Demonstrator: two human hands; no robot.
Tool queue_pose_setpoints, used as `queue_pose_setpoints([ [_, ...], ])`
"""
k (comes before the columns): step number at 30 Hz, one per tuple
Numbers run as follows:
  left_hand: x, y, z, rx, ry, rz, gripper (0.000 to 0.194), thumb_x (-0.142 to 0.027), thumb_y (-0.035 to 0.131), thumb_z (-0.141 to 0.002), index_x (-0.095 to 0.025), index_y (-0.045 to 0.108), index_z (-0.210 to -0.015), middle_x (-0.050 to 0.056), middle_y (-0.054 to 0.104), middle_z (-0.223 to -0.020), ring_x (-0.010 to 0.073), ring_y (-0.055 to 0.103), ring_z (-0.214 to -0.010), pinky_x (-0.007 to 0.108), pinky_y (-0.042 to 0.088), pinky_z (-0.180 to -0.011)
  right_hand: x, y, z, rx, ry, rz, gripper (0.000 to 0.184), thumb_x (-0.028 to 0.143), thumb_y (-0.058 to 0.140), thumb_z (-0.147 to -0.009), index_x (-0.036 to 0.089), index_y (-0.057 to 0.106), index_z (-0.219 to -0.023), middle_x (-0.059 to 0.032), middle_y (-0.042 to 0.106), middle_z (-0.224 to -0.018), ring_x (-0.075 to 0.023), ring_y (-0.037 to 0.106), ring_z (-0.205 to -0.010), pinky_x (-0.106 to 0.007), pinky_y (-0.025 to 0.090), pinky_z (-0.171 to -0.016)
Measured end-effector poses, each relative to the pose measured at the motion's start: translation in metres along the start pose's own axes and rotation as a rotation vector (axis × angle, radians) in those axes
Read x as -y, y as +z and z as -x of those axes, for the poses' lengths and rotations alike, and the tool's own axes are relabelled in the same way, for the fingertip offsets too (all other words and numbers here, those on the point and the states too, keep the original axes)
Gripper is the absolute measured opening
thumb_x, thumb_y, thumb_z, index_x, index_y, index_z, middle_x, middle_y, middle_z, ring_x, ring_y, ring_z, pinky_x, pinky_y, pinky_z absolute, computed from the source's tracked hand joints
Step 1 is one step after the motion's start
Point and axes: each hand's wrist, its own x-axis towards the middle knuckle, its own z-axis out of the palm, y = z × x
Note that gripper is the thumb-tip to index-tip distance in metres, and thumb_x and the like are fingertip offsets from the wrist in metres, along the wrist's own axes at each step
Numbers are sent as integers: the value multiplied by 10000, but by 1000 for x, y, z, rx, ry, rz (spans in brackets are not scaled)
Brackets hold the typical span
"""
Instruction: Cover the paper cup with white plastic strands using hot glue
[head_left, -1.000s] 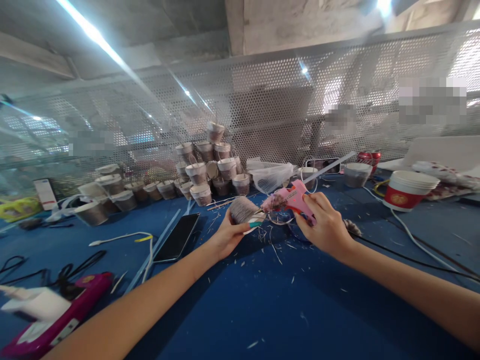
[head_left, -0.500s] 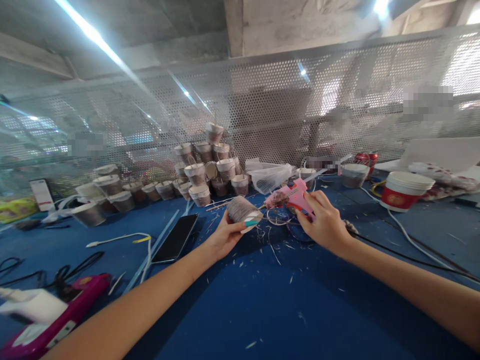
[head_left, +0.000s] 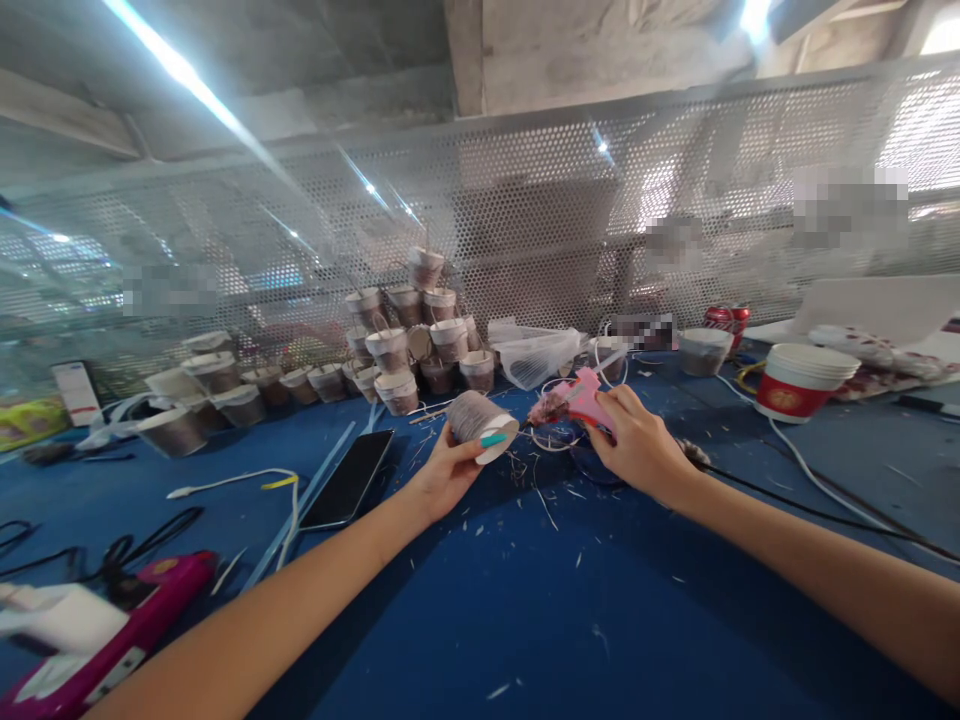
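Observation:
My left hand (head_left: 448, 474) is closed around a paper cup (head_left: 475, 418) wrapped in grey-brown cord. The cup is tipped on its side, its white end turned to the right, with my thumb on that end. In my right hand (head_left: 637, 440) is a pink glue gun (head_left: 583, 400), fingers wrapped round its handle. The gun's nozzle points left and sits close to the cup's white end; whether they touch I cannot tell. Under both hands, the blue table (head_left: 480, 610) carries scattered bits of cord and white scraps.
Small wrapped buckets (head_left: 390, 350) are stacked at the back, with more at the left (head_left: 210, 372). A black phone (head_left: 349, 478) and a magenta power strip (head_left: 127, 630) lie on the left. White-and-red paper cups (head_left: 799, 385), a wrapped cup (head_left: 705, 350) and a red can (head_left: 726, 322) stand right. Cables cross the table.
The glue gun has tilted and shifted slightly left and down with my right hand. The cup has turned in my left hand, so more of its white end shows.

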Motion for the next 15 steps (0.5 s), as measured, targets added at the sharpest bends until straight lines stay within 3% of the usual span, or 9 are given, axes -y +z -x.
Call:
queue_pose_setpoints([
  [6, 1, 1, 0, -6, -13, 6, 603, -8, 729, -552, -196, 521, -1086, 29, 666, -956, 170, 633, -888, 281, 489, -818, -14, 17, 2, 73, 257, 12, 302, 453, 518, -820, 165, 591, -872, -116, 567, -841, -257, 580, -715, -416, 490, -621],
  [11, 1, 1, 2, 1, -23, 7, 650, 13, 729, -531, -199, 503, -1103, 34, 670, -986, 180, 635, -910, 307, 490, -850, -19, 28, 3, -71, 273, -35, 370, 489, 516, -811, 143, 539, -941, -146, 570, -877, -310, 549, -871, -503, 453, -764],
  [15, 3, -1, 2, -1, -24, -23, 694, -4, 744, -533, -202, 489, -1147, 47, 662, -1021, 220, 619, -1000, 348, 473, -902, -1, 14, 0, -253, 215, -48, 365, 416, 491, -843, 133, 468, -1072, -194, 526, -1055, -350, 474, -1045, -584, 372, -864],
])
